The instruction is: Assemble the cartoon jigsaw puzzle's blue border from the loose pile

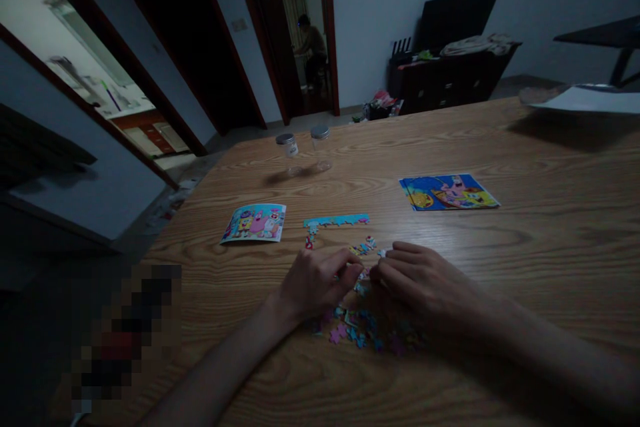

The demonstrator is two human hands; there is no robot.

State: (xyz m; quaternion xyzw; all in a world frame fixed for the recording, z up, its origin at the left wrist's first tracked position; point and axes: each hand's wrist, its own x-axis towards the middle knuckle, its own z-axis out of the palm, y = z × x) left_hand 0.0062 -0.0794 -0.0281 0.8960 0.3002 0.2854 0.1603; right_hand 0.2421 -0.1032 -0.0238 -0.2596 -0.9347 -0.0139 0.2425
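- Looking from the joined strip (336, 220) of turquoise puzzle pieces, we see bare wood tabletop (525, 267) running wide to its right and on its near side. That is the most open room.
- To the left of the strip the tabletop's edge runs on a slant, with floor beyond it. The far edge lies well behind the strip.
- Our left grip (315, 280) and right grip (425, 283) rest just nearer than the strip, fingertips almost meeting.
- Both grips have the fingers curled low, tips nearly closed. In this dim light we cannot tell whether either one has hold of a piece.
- The loose puzzle pieces (357, 330) lie nearer than the strip, beneath and between the two grips. A few more pieces (367, 245) sit between the strip and the fingertips.
- We count one strip. The loose pieces are too many and too dark to count.
- We count two picture cards: the left card (255, 222) just left of the strip, and the right card (447, 191) to its right and a little farther off.
- We count two capped jars (287, 145) side by side, well behind the strip.
- One white sheet (590, 100) lies far right of the strip, at the far edge.
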